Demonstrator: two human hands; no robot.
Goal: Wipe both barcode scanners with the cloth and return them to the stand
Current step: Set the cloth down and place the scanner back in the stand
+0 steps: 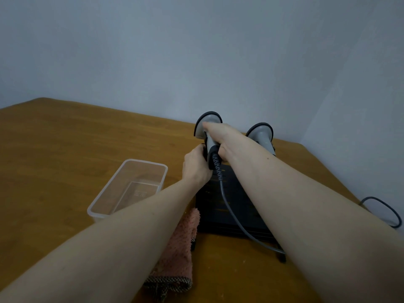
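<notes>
A wooden tabletop (54, 149) fills the lower part of the view, set against a pale blue-grey wall. Toward its left stands a clear plastic tub (129, 189), open at the top and lying at a slant to the table edge. Just beside the tub's near right corner lies a pink cloth (178, 256) with a dark checked border, partly hidden under the left forearm. The left hand (195, 166) reaches forward with its fingers curled round the lower end of the near scanner's handle, at the top of a black stand (236, 206) that slopes down toward the viewer. The right hand (220, 136) grips the same scanner (207, 125) higher up, fingers wrapped round the grey handle and thumb lying up toward the head, which has a dark rim and points away toward the wall. A grey cord (231, 213), ribbed where it leaves the handle, runs down across the stand and under the right forearm. To the right, a second grey scanner (261, 133) sits upright at the top of the stand, touched by neither hand. Far right, a loop of dark cable (387, 213) lies on the tabletop near its edge.
</notes>
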